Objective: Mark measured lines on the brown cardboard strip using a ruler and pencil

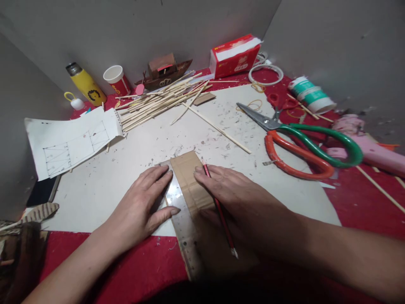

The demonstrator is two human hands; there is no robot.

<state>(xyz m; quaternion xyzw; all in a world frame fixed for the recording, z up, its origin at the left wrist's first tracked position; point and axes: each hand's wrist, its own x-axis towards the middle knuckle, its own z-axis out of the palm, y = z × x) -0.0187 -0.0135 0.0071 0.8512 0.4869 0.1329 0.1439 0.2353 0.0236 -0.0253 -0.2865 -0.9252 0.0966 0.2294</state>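
A brown cardboard strip [188,173] lies on the white work board [95,185] in front of me. A clear plastic ruler [180,219] rests along the strip's left edge. My left hand [142,207] lies flat on the ruler, fingers stretched out and pressing it down. My right hand [228,190] rests on the cardboard with a red pencil [221,215] held between its fingers, the tip pointing away from me near the strip's upper right edge.
Large scissors with red and green handles [303,143] lie to the right. A pile of thin wooden sticks [158,103] and a drawing sheet [69,141] sit at the back left. Behind them stand a model boat [164,71], tissue box [236,55], paper cup [117,80] and yellow bottle [85,84].
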